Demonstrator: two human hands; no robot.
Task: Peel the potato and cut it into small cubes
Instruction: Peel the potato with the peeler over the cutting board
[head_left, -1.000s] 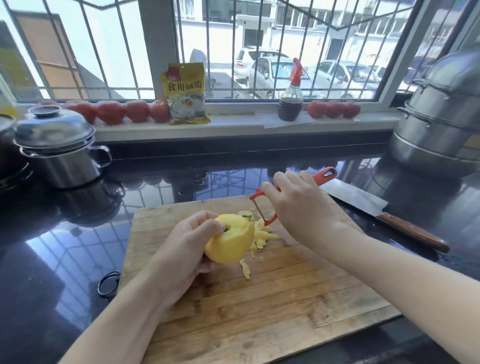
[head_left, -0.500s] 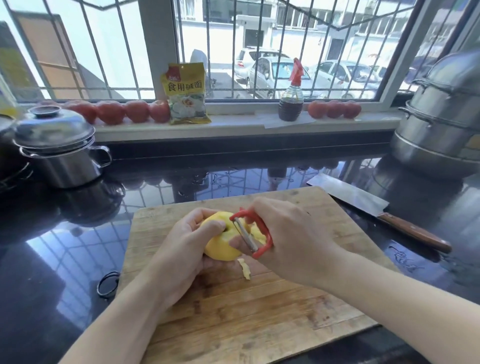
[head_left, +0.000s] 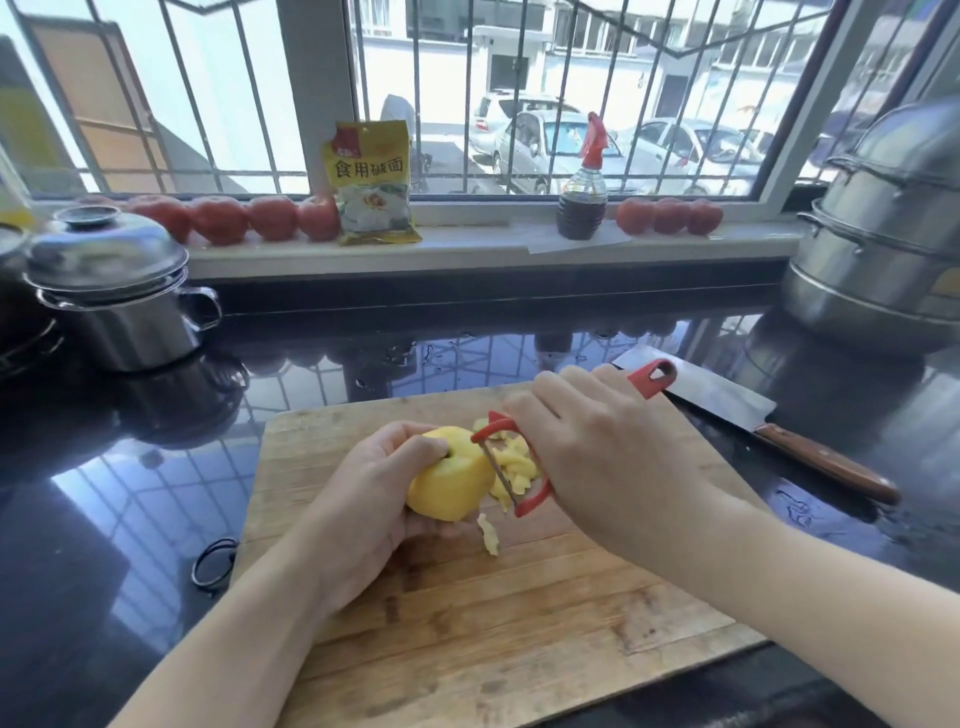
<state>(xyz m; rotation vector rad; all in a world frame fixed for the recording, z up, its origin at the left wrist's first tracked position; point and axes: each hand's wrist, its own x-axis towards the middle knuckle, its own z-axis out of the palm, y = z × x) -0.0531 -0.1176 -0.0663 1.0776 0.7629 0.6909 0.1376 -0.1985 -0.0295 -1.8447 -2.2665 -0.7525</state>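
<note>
A yellow, mostly peeled potato (head_left: 451, 480) is held just above the wooden cutting board (head_left: 467, 623), gripped from the left by my left hand (head_left: 363, 499). My right hand (head_left: 597, 457) grips a red Y-shaped peeler (head_left: 511, 467), whose blade lies against the potato's right side. A heap of yellow peelings (head_left: 511, 465) lies on the board behind the peeler, and one loose strip (head_left: 488, 538) lies below the potato.
A cleaver with a wooden handle (head_left: 826, 462) lies on the black counter right of the board. A lidded steel pot (head_left: 114, 291) stands at the left, stacked steamers (head_left: 883, 234) at the right. Tomatoes, a yellow packet (head_left: 371, 182) and a sauce bottle (head_left: 584, 192) line the windowsill.
My right hand drew the peeler back over the potato towards me, then pushed it away to the potato's right edge again. The left hand kept hold of the potato.
</note>
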